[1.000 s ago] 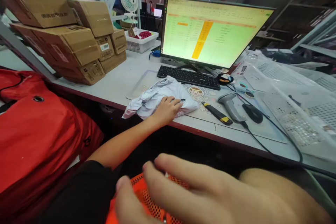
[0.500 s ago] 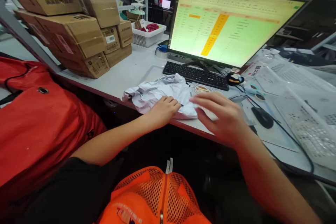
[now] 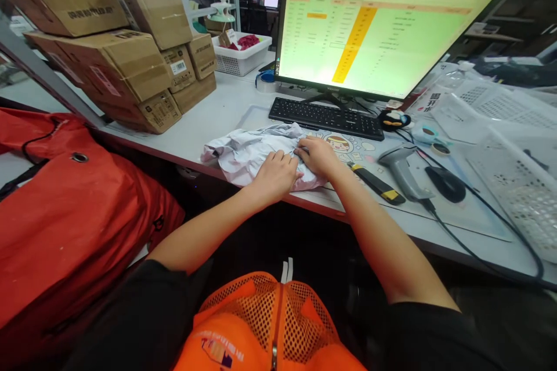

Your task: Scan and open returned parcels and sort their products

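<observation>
A crumpled white plastic mailing bag [image 3: 239,153] lies at the front edge of the desk. My left hand [image 3: 278,173] rests on its near right part, with the fingers curled over the plastic. Just to the right, my right hand [image 3: 317,155] is closed on the bag's upper right side, thumb and fingertips pressed into the folds. Both hands nearly touch each other. A black and yellow utility knife [image 3: 376,183] lies right of my right hand, and beyond it is a grey barcode scanner [image 3: 404,171] with a cable.
Behind the bag stand a keyboard [image 3: 326,117] and a large monitor [image 3: 348,29]. Stacked cardboard boxes [image 3: 117,64] fill the left side, near a white basket [image 3: 243,57]. A mouse [image 3: 445,184] and a clear plastic basket [image 3: 517,185] are on the right. A red bag [image 3: 78,214] hangs at left.
My right hand has come down and left from above the desk onto the bag and closed on it. The utility knife and scanner are now uncovered. The camera view has shifted slightly.
</observation>
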### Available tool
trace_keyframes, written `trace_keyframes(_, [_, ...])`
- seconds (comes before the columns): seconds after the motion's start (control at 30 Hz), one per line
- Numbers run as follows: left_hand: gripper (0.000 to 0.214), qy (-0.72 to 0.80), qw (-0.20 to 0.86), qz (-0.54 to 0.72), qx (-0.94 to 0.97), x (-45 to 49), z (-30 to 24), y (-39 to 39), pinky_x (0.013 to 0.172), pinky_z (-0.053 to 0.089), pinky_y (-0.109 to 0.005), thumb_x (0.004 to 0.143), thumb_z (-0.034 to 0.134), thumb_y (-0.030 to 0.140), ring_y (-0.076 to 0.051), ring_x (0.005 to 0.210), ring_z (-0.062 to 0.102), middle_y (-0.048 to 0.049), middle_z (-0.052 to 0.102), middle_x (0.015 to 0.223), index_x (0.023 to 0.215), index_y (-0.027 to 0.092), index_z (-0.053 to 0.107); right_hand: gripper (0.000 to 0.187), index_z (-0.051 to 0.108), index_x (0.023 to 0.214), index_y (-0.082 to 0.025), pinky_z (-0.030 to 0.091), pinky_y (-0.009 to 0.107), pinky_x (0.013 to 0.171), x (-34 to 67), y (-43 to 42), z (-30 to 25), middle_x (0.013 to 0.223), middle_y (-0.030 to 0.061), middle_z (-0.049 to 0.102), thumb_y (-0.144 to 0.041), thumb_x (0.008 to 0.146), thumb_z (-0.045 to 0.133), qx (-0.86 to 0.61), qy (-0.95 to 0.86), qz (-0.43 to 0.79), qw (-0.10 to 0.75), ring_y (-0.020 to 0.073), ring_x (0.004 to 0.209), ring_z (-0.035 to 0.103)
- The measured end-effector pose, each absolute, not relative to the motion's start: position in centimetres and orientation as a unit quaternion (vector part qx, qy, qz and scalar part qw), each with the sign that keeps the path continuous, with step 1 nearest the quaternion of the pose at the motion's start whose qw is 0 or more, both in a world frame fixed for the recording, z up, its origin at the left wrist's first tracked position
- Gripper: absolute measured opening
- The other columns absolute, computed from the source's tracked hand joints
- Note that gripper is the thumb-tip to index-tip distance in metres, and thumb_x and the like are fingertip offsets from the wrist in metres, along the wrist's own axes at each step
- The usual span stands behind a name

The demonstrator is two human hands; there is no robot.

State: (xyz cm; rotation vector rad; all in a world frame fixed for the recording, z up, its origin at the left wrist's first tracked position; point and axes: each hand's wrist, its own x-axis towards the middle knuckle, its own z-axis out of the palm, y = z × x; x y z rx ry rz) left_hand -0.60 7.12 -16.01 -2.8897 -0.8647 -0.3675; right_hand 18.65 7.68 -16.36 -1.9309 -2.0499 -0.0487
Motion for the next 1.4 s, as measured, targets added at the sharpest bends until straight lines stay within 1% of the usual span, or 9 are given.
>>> trace_keyframes(0.3, [0.014, -0.171, 0.108, -0.191, -0.96, -4.4, -17.3, 6.1, 0.088, 0.044, -0.042, 0.104, 0.054, 0.02, -0.029, 0.101, 0.06, -0.0101, 0.07, 0.098, 0.096, 0.015, 0.063, 0.017, 0.071, 0.101, -0.018, 0.044, 0.032, 0.083, 17.2, 6.8, -16.8, 0.102, 0.01, 0.073, -0.029, 0.1, 0.058, -0.683, -0.707, 0.04, 0.179, 0.0234, 0.092, 0.063])
trace_keyframes(0.43, [0.011, -0.161, 0.109, -0.217, -0.957, -5.8, -17.9, 4.8, 0.093, 0.044, -0.041, 0.103, 0.056, 0.019, -0.028, 0.107, 0.059, -0.0094, 0.07, 0.102, 0.096, 0.015, 0.063, 0.016, 0.071, 0.103, -0.018, 0.044, 0.034, 0.085, 16.4, 6.3, -16.6, 0.106, 0.0114, 0.072, -0.028, 0.1, 0.058, -0.692, -0.7, 0.036, 0.172, 0.0249, 0.097, 0.063])
trace_keyframes(0.57, [0.016, -0.18, 0.084, -0.193, -0.961, -6.7, -18.0, 3.5, 0.094, 0.045, -0.042, 0.106, 0.05, 0.019, -0.029, 0.115, 0.058, -0.0097, 0.072, 0.108, 0.102, 0.015, 0.064, 0.019, 0.071, 0.106, -0.017, 0.046, 0.036, 0.086, 16.2, 5.3, -16.4, 0.11, 0.0136, 0.07, -0.029, 0.1, 0.057, -0.692, -0.701, 0.03, 0.173, 0.0271, 0.099, 0.064])
trace_keyframes(0.7, [0.017, -0.199, 0.035, -0.18, -0.963, -7.6, -17.8, 3.1, 0.094, 0.047, -0.043, 0.107, 0.048, 0.02, -0.029, 0.115, 0.059, -0.0104, 0.072, 0.112, 0.11, 0.017, 0.065, 0.031, 0.07, 0.117, -0.016, 0.049, 0.04, 0.092, 16.4, 3.5, -16.3, 0.113, 0.0146, 0.068, -0.039, 0.095, 0.066, -0.657, -0.726, 0.044, 0.199, 0.0301, 0.102, 0.065])
trace_keyframes(0.9, [0.039, -0.236, -0.017, -0.175, -0.956, -7.0, -15.9, 4.8, 0.099, 0.052, -0.041, 0.102, 0.059, 0.025, -0.028, 0.119, 0.062, -0.0134, 0.06, 0.14, 0.14, 0.018, 0.054, 0.039, 0.068, 0.121, -0.018, 0.052, 0.042, 0.097, 16.5, 2.5, -15.8, 0.119, 0.0139, 0.065, -0.041, 0.089, 0.074, -0.626, -0.745, 0.074, 0.216, 0.0304, 0.108, 0.065])
trace_keyframes(1.03, [0.021, -0.257, -0.034, -0.091, -0.962, -5.8, -14.2, 5.7, 0.087, 0.056, -0.037, 0.103, 0.058, 0.025, -0.027, 0.114, 0.064, -0.0111, 0.064, 0.13, 0.122, 0.017, 0.063, 0.041, 0.068, 0.121, -0.018, 0.053, 0.041, 0.099, 16.8, 3.1, -15.4, 0.118, 0.0129, 0.065, -0.036, 0.086, 0.078, -0.629, -0.744, 0.102, 0.202, 0.0291, 0.108, 0.066])
trace_keyframes(1.17, [0.017, -0.258, -0.047, -0.051, -0.964, -5.1, -13.0, 6.4, 0.077, 0.054, -0.035, 0.101, 0.057, 0.021, -0.026, 0.106, 0.067, -0.0106, 0.064, 0.124, 0.116, 0.017, 0.065, 0.041, 0.068, 0.122, -0.017, 0.053, 0.041, 0.099, 17.1, 3.3, -15.6, 0.119, 0.0126, 0.064, -0.033, 0.085, 0.078, -0.625, -0.748, 0.105, 0.198, 0.028, 0.108, 0.066])
trace_keyframes(1.27, [0.016, -0.23, -0.044, -0.02, -0.972, -4.7, -12.2, 7.3, 0.077, 0.052, -0.036, 0.099, 0.058, 0.021, -0.027, 0.105, 0.068, -0.0102, 0.064, 0.12, 0.111, 0.018, 0.069, 0.039, 0.067, 0.123, -0.018, 0.053, 0.039, 0.096, 16.7, 3.2, -15.5, 0.121, 0.0128, 0.065, -0.032, 0.087, 0.075, -0.628, -0.751, 0.088, 0.185, 0.0279, 0.108, 0.067])
trace_keyframes(1.4, [0.017, -0.203, -0.025, 0.033, -0.978, -4.1, -11.5, 8.0, 0.078, 0.051, -0.038, 0.099, 0.058, 0.024, -0.03, 0.107, 0.066, -0.0121, 0.065, 0.115, 0.1, 0.017, 0.073, 0.036, 0.065, 0.128, -0.017, 0.051, 0.038, 0.088, 15.3, 2.8, -14.5, 0.123, 0.0148, 0.068, -0.029, 0.094, 0.064, -0.673, -0.732, 0.029, 0.102, 0.0299, 0.103, 0.068])
